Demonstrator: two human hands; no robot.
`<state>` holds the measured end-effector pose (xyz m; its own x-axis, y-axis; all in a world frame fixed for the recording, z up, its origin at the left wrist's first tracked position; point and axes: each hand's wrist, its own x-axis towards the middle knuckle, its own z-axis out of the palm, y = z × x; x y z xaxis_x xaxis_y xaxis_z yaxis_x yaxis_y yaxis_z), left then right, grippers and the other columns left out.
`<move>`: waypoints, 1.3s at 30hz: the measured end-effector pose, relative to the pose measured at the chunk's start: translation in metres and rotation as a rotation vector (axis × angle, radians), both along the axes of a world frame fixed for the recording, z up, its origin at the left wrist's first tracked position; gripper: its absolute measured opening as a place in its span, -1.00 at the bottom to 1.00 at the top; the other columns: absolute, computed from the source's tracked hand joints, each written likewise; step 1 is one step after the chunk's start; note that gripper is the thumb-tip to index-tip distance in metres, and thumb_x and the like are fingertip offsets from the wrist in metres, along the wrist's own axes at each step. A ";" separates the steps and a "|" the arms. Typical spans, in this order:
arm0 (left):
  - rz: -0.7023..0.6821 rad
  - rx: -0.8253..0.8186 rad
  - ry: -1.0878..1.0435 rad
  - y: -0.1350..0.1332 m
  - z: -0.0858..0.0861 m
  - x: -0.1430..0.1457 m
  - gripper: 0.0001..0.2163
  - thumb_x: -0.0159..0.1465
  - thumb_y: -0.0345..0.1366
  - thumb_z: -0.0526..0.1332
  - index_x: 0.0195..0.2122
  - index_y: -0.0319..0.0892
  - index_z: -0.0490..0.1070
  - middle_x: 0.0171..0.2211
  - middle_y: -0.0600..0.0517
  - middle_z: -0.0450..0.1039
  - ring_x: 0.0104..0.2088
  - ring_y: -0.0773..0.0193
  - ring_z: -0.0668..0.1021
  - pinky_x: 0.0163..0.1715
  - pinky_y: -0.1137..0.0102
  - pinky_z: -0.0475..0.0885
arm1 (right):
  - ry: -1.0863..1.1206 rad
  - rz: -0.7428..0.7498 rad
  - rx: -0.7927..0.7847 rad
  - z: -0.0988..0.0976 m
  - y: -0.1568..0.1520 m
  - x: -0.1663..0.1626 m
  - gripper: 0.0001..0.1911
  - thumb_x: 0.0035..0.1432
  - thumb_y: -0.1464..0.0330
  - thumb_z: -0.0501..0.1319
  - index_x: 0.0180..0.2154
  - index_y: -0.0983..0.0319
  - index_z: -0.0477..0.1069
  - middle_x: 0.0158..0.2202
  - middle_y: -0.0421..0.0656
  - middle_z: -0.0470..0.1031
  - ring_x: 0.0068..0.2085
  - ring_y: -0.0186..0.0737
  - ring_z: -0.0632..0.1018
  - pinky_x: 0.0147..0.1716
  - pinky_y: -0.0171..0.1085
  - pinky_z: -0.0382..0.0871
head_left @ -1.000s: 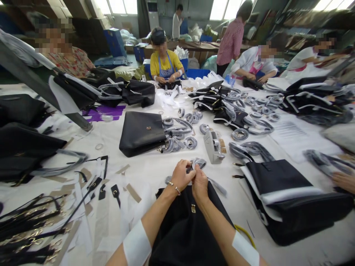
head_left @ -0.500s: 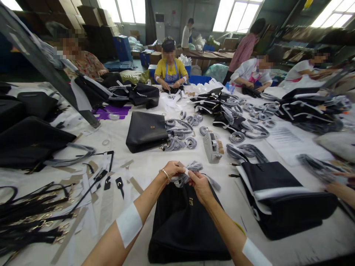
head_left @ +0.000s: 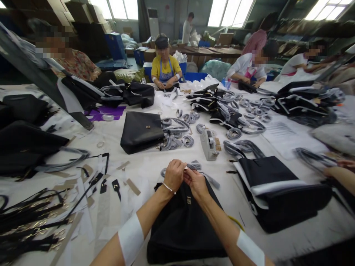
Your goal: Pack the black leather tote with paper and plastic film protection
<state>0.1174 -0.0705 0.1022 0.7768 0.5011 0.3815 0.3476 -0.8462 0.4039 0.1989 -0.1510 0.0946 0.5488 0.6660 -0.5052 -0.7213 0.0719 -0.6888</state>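
A black handbag (head_left: pixel 183 225) with a small gold clasp lies flat on the white table right in front of me. Its handle (head_left: pixel 194 166), wrapped in grey-white film, sticks out at the far end. My left hand (head_left: pixel 174 175), with a thin bracelet at the wrist, is closed on the wrapped handle. My right hand (head_left: pixel 196 181) pinches the same wrapping close beside it, fingertips nearly touching the left. White bands sit on both forearms.
A tape dispenser (head_left: pixel 208 145) stands just beyond my hands. Another black bag (head_left: pixel 141 131) with wrapped handles lies farther back, a bag with a white insert (head_left: pixel 277 192) at right, loose black straps (head_left: pixel 30 218) at left. Several other people work around the table; a co-worker's hand (head_left: pixel 337 173) reaches in at right.
My hands have drawn closer together on the wrapped handle, and the bunched film that stood up between them now lies lower. The view shifted slightly.
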 end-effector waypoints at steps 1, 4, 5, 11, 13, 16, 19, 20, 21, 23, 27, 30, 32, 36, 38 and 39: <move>-0.017 -0.030 -0.041 -0.002 -0.004 -0.003 -0.72 0.25 -0.48 0.03 -0.06 -0.21 0.40 -0.21 -0.11 0.44 -0.13 0.11 0.42 -0.11 0.20 0.38 | 0.032 0.000 0.010 0.000 -0.001 0.003 -0.66 -0.27 0.28 0.51 -0.43 0.29 0.51 -0.44 -0.15 0.55 -0.41 -0.25 0.55 -0.30 -0.25 0.47; -0.023 -0.062 -0.062 -0.012 -0.014 -0.012 -0.55 0.23 -0.52 0.01 0.16 -0.20 0.24 0.01 -0.14 0.36 0.05 0.10 0.36 0.08 0.12 0.28 | 0.126 0.052 0.056 0.001 -0.004 0.011 -0.70 -0.15 0.21 0.46 -0.43 0.27 0.50 -0.48 -0.17 0.53 -0.39 -0.25 0.55 -0.24 -0.23 0.47; -0.014 -0.058 -0.045 -0.015 -0.016 -0.014 -0.52 0.22 -0.53 0.01 0.18 -0.19 0.21 0.06 -0.13 0.33 0.10 0.08 0.33 0.13 0.08 0.22 | 0.143 0.078 0.072 0.001 -0.006 0.012 -0.70 -0.11 0.19 0.44 -0.43 0.27 0.50 -0.48 -0.17 0.53 -0.38 -0.26 0.55 -0.22 -0.22 0.47; -0.016 -0.290 -0.018 -0.014 -0.008 -0.013 -0.59 0.24 -0.45 0.05 0.13 -0.16 0.30 0.03 -0.11 0.37 0.10 0.08 0.35 0.19 0.01 0.12 | -0.028 0.133 0.012 -0.005 -0.010 0.015 -0.65 -0.23 0.26 0.50 -0.37 0.30 0.53 -0.36 -0.14 0.55 -0.32 -0.25 0.56 -0.24 -0.24 0.47; -0.012 -0.476 -0.055 -0.003 -0.003 -0.010 -0.69 0.24 -0.38 0.09 0.00 -0.12 0.41 -0.08 -0.07 0.45 0.00 0.11 0.43 0.13 0.06 0.21 | -0.064 0.133 -0.016 -0.008 -0.010 0.016 -0.63 -0.26 0.25 0.51 -0.40 0.31 0.53 -0.40 -0.15 0.54 -0.35 -0.24 0.55 -0.26 -0.22 0.49; -0.014 -0.860 -0.132 0.016 0.000 -0.004 -0.77 0.18 -0.32 0.19 -0.13 -0.16 0.46 -0.16 -0.04 0.50 -0.11 0.16 0.49 -0.03 0.25 0.36 | -0.126 0.148 -0.037 -0.007 -0.010 0.020 -0.60 -0.24 0.22 0.50 -0.36 0.32 0.54 -0.39 -0.14 0.54 -0.37 -0.24 0.55 -0.29 -0.22 0.51; -0.075 -1.243 -0.134 0.029 -0.003 0.000 -0.71 0.13 -0.23 0.27 -0.13 -0.20 0.44 -0.22 -0.04 0.53 -0.27 0.22 0.54 -0.26 0.40 0.41 | -0.223 0.178 -0.064 -0.003 -0.010 0.025 -0.58 -0.22 0.17 0.48 -0.33 0.31 0.55 -0.40 -0.14 0.54 -0.39 -0.25 0.55 -0.34 -0.24 0.51; -0.092 -1.309 -0.129 0.032 -0.005 0.000 -0.69 0.11 -0.20 0.29 -0.14 -0.22 0.44 -0.25 -0.04 0.54 -0.31 0.24 0.54 -0.30 0.42 0.40 | -0.254 0.192 -0.080 -0.002 -0.010 0.026 -0.57 -0.22 0.16 0.48 -0.34 0.31 0.55 -0.42 -0.14 0.54 -0.41 -0.25 0.54 -0.37 -0.24 0.51; -0.099 -1.340 -0.131 0.034 -0.006 0.001 -0.69 0.10 -0.19 0.31 -0.16 -0.22 0.45 -0.28 -0.04 0.54 -0.34 0.26 0.54 -0.33 0.44 0.39 | -0.283 0.206 -0.097 -0.002 -0.011 0.028 -0.58 -0.23 0.15 0.47 -0.36 0.31 0.55 -0.44 -0.15 0.53 -0.43 -0.25 0.54 -0.40 -0.25 0.50; -0.091 -1.349 -0.154 0.036 -0.007 0.002 -0.71 0.07 -0.18 0.34 -0.23 -0.23 0.45 -0.35 -0.01 0.53 -0.38 0.30 0.52 -0.34 0.46 0.38 | -0.335 0.219 -0.130 -0.005 -0.011 0.031 -0.60 -0.22 0.14 0.46 -0.42 0.31 0.53 -0.50 -0.17 0.51 -0.47 -0.26 0.52 -0.48 -0.29 0.47; -0.055 -1.411 -0.202 0.035 -0.008 0.009 -0.73 0.03 -0.20 0.37 -0.34 -0.22 0.37 -0.48 0.08 0.46 -0.49 0.38 0.46 -0.45 0.51 0.33 | -0.419 0.208 -0.177 -0.013 -0.008 0.032 -0.66 -0.19 0.14 0.44 -0.53 0.28 0.46 -0.64 -0.24 0.42 -0.59 -0.34 0.42 -0.63 -0.37 0.32; 0.003 -1.520 -0.272 0.031 -0.012 0.017 -0.69 -0.04 -0.21 0.40 -0.39 -0.22 0.33 -0.52 0.10 0.44 -0.53 0.40 0.44 -0.50 0.53 0.31 | -0.478 0.267 -0.175 -0.013 -0.006 0.038 -0.69 -0.12 0.14 0.39 -0.53 0.25 0.46 -0.65 -0.24 0.42 -0.61 -0.35 0.39 -0.63 -0.36 0.29; 0.073 -1.602 -0.337 0.030 -0.017 0.022 -0.67 -0.07 -0.21 0.41 -0.38 -0.23 0.33 -0.53 0.09 0.45 -0.56 0.41 0.44 -0.52 0.52 0.32 | -0.525 0.301 -0.181 -0.010 -0.006 0.055 -0.69 -0.11 0.12 0.38 -0.52 0.25 0.49 -0.61 -0.21 0.46 -0.58 -0.30 0.42 -0.60 -0.32 0.31; 0.194 -1.746 -0.435 0.034 -0.026 0.026 -0.65 -0.09 -0.22 0.42 -0.36 -0.26 0.35 -0.52 0.04 0.49 -0.57 0.38 0.47 -0.52 0.50 0.36 | -0.689 0.058 -0.335 -0.010 -0.012 0.130 -0.61 -0.08 0.06 0.32 -0.37 0.26 0.52 -0.44 -0.14 0.53 -0.46 -0.23 0.47 -0.47 -0.27 0.35; 0.234 -1.788 -0.467 0.037 -0.029 0.027 -0.65 -0.10 -0.23 0.43 -0.37 -0.26 0.36 -0.51 0.03 0.49 -0.56 0.38 0.48 -0.52 0.50 0.37 | -0.735 -0.064 -0.433 -0.017 -0.016 0.178 -0.55 -0.07 0.04 0.29 -0.27 0.26 0.51 -0.36 -0.11 0.55 -0.35 -0.20 0.48 -0.37 -0.26 0.34; 0.249 -1.802 -0.479 0.038 -0.030 0.027 -0.66 -0.11 -0.24 0.43 -0.37 -0.26 0.36 -0.51 0.03 0.49 -0.56 0.37 0.49 -0.51 0.50 0.38 | -0.738 -0.076 -0.473 -0.021 -0.018 0.199 -0.54 -0.12 0.06 0.32 -0.26 0.27 0.52 -0.33 -0.09 0.55 -0.32 -0.17 0.48 -0.34 -0.24 0.34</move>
